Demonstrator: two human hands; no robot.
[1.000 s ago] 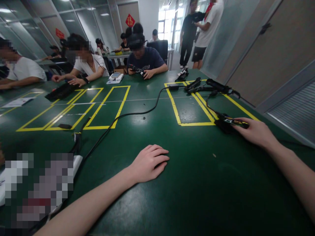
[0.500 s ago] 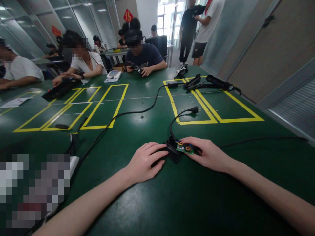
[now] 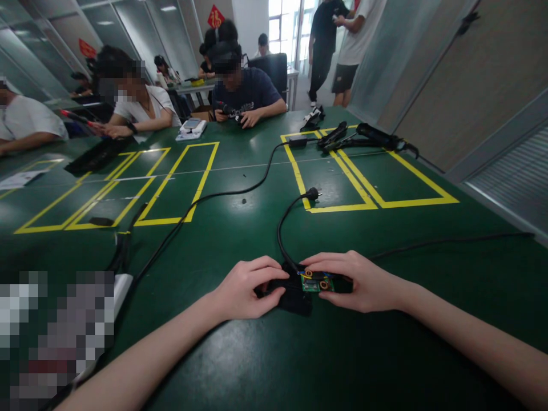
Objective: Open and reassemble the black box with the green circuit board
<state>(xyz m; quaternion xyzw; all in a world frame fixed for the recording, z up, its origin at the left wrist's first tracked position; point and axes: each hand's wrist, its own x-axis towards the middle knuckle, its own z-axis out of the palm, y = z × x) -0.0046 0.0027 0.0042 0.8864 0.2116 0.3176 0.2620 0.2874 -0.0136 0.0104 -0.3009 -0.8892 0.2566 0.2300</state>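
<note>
A black power adapter (image 3: 295,294) lies on the green table (image 3: 342,365) right in front of me, its case open and a green circuit board (image 3: 317,283) showing. My left hand (image 3: 246,287) grips its left end with curled fingers. My right hand (image 3: 357,281) holds the right end, fingers wrapped over the board. From the adapter a black cord (image 3: 280,228) loops away to a plug (image 3: 312,194) by the yellow tape. A second thin cable (image 3: 449,242) runs off to the right.
Yellow tape rectangles (image 3: 372,197) mark the table. More black adapters and cables (image 3: 363,137) lie at the far right. A long black cable (image 3: 205,200) crosses the middle. A white power strip (image 3: 117,285) sits at left. Several people sit working at the far side; two stand behind.
My right hand fetched the adapter from the yellow rectangle at the right and drew it in front of me. My left hand closed on its other end.
</note>
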